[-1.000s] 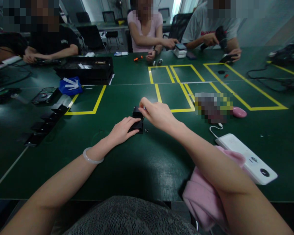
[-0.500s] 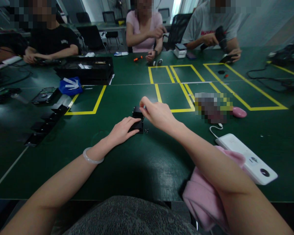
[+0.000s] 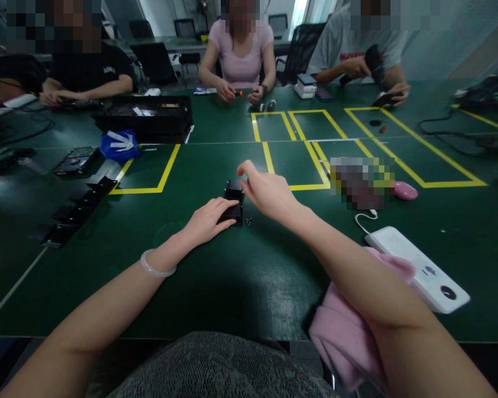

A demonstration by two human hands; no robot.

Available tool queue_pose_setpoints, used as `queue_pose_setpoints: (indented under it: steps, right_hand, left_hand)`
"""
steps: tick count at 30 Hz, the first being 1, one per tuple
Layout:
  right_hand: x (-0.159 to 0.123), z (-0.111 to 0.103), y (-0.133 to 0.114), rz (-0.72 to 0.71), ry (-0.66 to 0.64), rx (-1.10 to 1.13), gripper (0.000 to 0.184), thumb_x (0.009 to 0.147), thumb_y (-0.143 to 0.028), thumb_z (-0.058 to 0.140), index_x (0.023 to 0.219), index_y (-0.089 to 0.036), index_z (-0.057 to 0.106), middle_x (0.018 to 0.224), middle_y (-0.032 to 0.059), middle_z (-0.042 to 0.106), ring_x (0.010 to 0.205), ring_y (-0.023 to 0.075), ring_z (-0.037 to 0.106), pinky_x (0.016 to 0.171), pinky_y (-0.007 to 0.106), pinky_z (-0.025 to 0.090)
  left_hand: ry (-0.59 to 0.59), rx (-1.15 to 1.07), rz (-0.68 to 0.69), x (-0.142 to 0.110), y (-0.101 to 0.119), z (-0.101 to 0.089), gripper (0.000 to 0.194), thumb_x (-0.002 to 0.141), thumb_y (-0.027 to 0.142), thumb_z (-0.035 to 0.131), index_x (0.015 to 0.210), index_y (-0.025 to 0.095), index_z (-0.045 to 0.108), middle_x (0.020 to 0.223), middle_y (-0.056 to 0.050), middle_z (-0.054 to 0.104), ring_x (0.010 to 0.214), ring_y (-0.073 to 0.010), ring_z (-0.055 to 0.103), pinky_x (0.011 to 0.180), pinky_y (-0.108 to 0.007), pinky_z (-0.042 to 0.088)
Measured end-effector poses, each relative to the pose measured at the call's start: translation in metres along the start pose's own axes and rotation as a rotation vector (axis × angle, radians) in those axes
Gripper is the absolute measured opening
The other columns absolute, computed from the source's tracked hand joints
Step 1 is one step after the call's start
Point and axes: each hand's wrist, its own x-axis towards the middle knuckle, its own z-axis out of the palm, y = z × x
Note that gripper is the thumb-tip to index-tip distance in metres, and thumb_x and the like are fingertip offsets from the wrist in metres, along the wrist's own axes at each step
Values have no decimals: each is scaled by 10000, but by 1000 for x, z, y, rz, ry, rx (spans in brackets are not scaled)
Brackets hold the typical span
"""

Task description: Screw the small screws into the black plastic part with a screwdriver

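A small black part [image 3: 234, 189], which looks like a metal bracket or housing, lies on the green table in front of me. My left hand [image 3: 211, 219] grips its near end, thumb at the front and fingers across the top. Shiny screw heads show along the part's sides. My right hand [image 3: 268, 190] hovers at the part's upper right edge, index finger raised and bent, thumb curled near the edge with a gap between them. Nothing shows in that gap; the other fingers are tucked out of sight. Several tiny screws [image 3: 248, 221] lie just right of the part.
Black folded metal pieces [image 3: 81, 213] stand in a row at left, below a black bin [image 3: 143, 119] and a blue bag [image 3: 119, 145]. A white power bank [image 3: 417, 268] and pink cloth [image 3: 344, 337] lie by my right forearm. People sit across the table.
My right index finger has lifted away from the part's edge, and its gap to the thumb has widened. My left hand stays put. A person opposite has picked up the orange-and-black tool.
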Motion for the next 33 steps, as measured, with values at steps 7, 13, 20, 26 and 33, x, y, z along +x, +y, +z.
queue_pose_setpoints:
  steps: [7,13,20,26,33]
  right_hand:
    - [0,-2,0,-32,1,-55,328,1014,-322,340,1208,-172,557,905,92,750,759,188,649,594,282,272]
    - [-1,-2,-1,-5,10,-37,372,974,-256,335,1288,-157,508,939,99,750,758,193,649,598,284,277]
    - [0,-3,0,-20,-11,-54,331,1027,-348,334,1182,-182,575,903,81,750,761,180,649,597,276,245]
    - [0,-2,0,-28,4,-10,339,1005,-274,339,1273,-168,517,951,88,749,761,177,640,589,276,241]
    - [0,-2,1,-25,-17,-24,324,1027,-324,333,1206,-179,560,899,74,745,746,173,635,588,279,233]
  left_hand:
    - [-9,-4,-2,0,1,-1,431,986,378,524,1380,206,499,1260,-115,613,1142,-284,587,930,-435,528]
    - [-6,5,-3,0,1,-1,424,990,378,516,1381,214,495,1256,-111,612,1135,-284,588,928,-437,527]
    - [-6,17,-3,0,0,0,427,992,382,516,1378,201,502,1256,-116,614,1132,-284,588,928,-435,527]
    - [-4,11,11,0,-2,0,438,990,375,518,1390,200,492,1263,-119,612,1133,-289,590,941,-450,525]
    - [-7,8,7,1,0,-1,432,989,372,521,1378,184,506,1263,-126,615,1130,-291,593,935,-451,528]
